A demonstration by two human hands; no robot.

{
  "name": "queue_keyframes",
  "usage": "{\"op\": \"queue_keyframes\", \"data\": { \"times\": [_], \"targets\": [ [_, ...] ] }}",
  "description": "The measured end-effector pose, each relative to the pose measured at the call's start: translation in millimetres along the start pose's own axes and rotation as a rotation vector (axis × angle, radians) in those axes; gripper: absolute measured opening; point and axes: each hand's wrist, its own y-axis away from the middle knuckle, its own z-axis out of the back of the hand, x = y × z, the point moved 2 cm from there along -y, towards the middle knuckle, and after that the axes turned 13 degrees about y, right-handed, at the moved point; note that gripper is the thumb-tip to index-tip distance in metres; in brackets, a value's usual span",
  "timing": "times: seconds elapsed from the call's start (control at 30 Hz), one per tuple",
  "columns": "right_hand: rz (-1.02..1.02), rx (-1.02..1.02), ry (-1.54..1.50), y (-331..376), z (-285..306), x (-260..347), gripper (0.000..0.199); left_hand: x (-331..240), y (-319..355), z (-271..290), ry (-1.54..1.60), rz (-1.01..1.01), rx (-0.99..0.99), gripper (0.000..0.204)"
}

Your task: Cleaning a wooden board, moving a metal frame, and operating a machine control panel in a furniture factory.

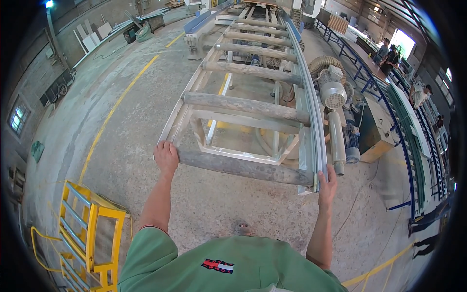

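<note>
A long roller conveyor [243, 104] with grey dusty rollers runs away from me. A long grey metal profile [311, 112] lies along its right side. My left hand [166, 156] rests on the left end of the nearest roller [243, 168], fingers curled over the frame corner. My right hand [328, 181] grips the near end of the profile at the conveyor's right corner. Both my forearms reach up from my green shirt.
A yellow metal rack [90, 228] stands at the lower left. A grey motor with blower [334, 95] and a yellow cabinet [377, 136] sit right of the conveyor. Blue racks [408, 146] hold long profiles, with people [389, 56] at the far right. Yellow lines mark the concrete floor.
</note>
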Motion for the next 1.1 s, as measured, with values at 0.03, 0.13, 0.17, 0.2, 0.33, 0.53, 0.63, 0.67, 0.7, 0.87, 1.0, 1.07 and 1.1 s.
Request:
{"op": "queue_keyframes", "data": {
  "times": [0.03,0.13,0.17,0.2,0.33,0.53,0.63,0.67,0.7,0.87,1.0,1.07,1.1],
  "targets": [
    [0.004,0.003,0.003,-0.4,0.0,-0.5,0.050,0.8,0.0,-0.1,0.003,0.002,-0.001,0.021],
    [0.007,-0.009,0.013,0.3,-0.5,1.4,0.050,1.4,0.3,0.0,-0.002,-0.002,-0.003,0.022],
    [0.006,-0.010,0.013,-0.2,-0.7,-0.4,0.050,1.3,0.4,-0.1,-0.002,-0.004,-0.003,0.022],
    [0.007,-0.006,0.006,-1.1,-0.5,-3.0,0.051,0.1,-0.1,-0.3,0.004,0.012,0.001,0.022],
    [0.020,-0.005,0.023,-2.2,0.6,-6.8,0.052,-2.0,-0.7,0.9,0.010,0.019,0.006,0.022],
    [0.023,-0.030,0.052,-0.1,0.5,-2.1,0.051,-1.9,-1.7,0.2,0.014,0.018,0.008,0.022],
    [0.030,-0.020,0.037,-2.5,0.0,-4.4,0.050,-0.3,-1.3,0.1,0.021,0.019,0.000,0.023],
    [0.024,-0.028,0.038,-2.0,0.3,-5.1,0.050,-0.2,-0.5,-0.2,0.025,0.012,0.005,0.023],
    [0.022,-0.044,0.046,-1.6,-0.4,-4.3,0.049,-0.5,-0.2,-0.1,0.008,0.017,0.017,0.023],
    [0.028,-0.046,0.058,-1.7,2.3,-1.9,0.046,-2.3,-0.7,-1.6,0.002,0.033,0.059,0.023],
    [0.012,-0.040,0.057,-1.9,4.5,-3.7,0.047,-1.3,-1.4,-5.0,-0.014,0.020,0.054,0.024],
    [-0.003,-0.040,0.076,-4.1,5.6,-10.2,0.048,0.9,-2.5,-8.2,-0.022,0.024,0.069,0.024],
    [0.000,-0.045,0.091,-4.8,5.1,-13.0,0.049,3.2,-2.8,-8.4,-0.037,0.001,0.089,0.024]
  ]
}}
